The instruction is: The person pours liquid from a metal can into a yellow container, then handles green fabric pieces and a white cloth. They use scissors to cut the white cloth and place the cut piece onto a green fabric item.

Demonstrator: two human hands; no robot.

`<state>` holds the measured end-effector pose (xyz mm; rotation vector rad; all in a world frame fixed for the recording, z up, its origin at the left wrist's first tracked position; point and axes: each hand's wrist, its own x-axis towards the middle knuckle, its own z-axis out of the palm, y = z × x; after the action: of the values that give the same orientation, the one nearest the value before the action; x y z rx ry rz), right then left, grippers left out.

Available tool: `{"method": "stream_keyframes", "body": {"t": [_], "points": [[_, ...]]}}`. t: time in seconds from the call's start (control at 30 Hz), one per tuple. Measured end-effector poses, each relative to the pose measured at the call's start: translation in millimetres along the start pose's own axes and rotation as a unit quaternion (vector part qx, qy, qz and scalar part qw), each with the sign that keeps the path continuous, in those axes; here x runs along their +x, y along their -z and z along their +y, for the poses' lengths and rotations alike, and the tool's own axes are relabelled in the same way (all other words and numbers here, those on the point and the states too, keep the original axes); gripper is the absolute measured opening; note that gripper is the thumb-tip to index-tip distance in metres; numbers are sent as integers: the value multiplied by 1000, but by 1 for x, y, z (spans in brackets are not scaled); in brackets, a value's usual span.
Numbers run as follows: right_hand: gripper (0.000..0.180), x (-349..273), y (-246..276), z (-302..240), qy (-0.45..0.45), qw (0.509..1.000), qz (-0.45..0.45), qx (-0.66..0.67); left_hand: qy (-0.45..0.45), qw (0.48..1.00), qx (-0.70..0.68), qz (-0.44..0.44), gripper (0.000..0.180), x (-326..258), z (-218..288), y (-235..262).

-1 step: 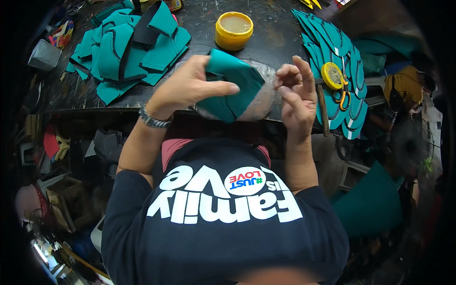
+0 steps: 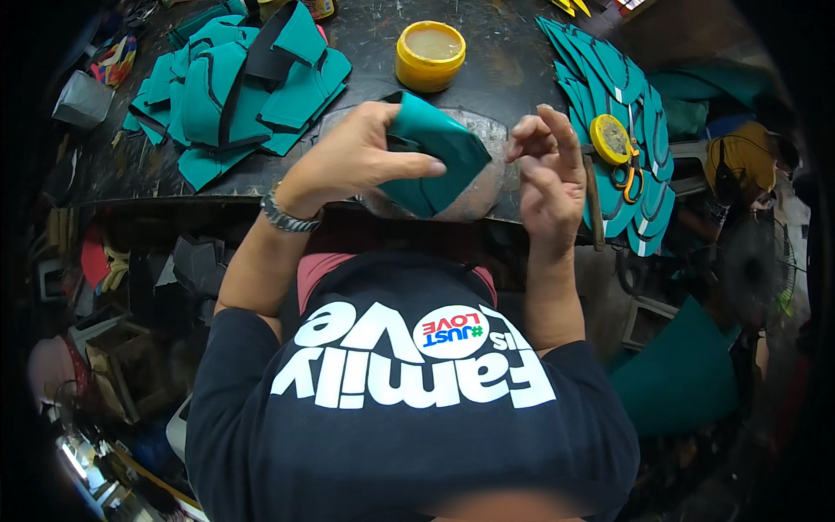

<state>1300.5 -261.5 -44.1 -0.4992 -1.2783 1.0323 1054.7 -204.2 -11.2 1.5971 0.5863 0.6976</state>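
My left hand [image 2: 357,161] is closed on a bent teal piece [image 2: 452,152] of sheet material, thumb on the near face and the other fingers behind it. The piece is tilted up over a round, pale, worn slab [image 2: 489,187] at the table's front edge. To the right of the slab my right hand [image 2: 554,183] is raised with its fingers loosely bent and apart. Nothing shows in it, and it does not touch the teal piece. Beyond both hands stands an open yellow tub [image 2: 430,71] holding a pale, cloudy substance.
A loose heap of teal pieces [image 2: 213,100] with black edges lies at the left of the dark table [image 2: 357,43]. At the right, overlapping teal pieces [image 2: 587,65] bear a yellow lid [image 2: 610,139] and orange-handled scissors [image 2: 628,183]. A wooden-handled tool [image 2: 595,209] lies beside them.
My left hand and the teal piece have shifted very slightly to the right. My right hand has barely moved.
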Motion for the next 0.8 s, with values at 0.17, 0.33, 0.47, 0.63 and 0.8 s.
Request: {"method": "stream_keyframes", "body": {"t": [0.17,0.33,0.47,0.63,0.8], "points": [[78,15,5,-8,-63,996,-43,-34,18,998,60,-15,32,8,-4,-11],[84,41,-6,18,-71,983,-165,-46,62,988,117,-81,34,-4,8,-4],[82,51,-12,31,-79,970,-225,-56,90,978,187,-35,43,-12,11,5],[89,49,-7,21,-66,991,-115,-31,-172,853,348,350,47,-34,-18,14],[96,33,-5,22,-42,997,-47,40,185,978,-91,26,46,-58,-48,8]]}}
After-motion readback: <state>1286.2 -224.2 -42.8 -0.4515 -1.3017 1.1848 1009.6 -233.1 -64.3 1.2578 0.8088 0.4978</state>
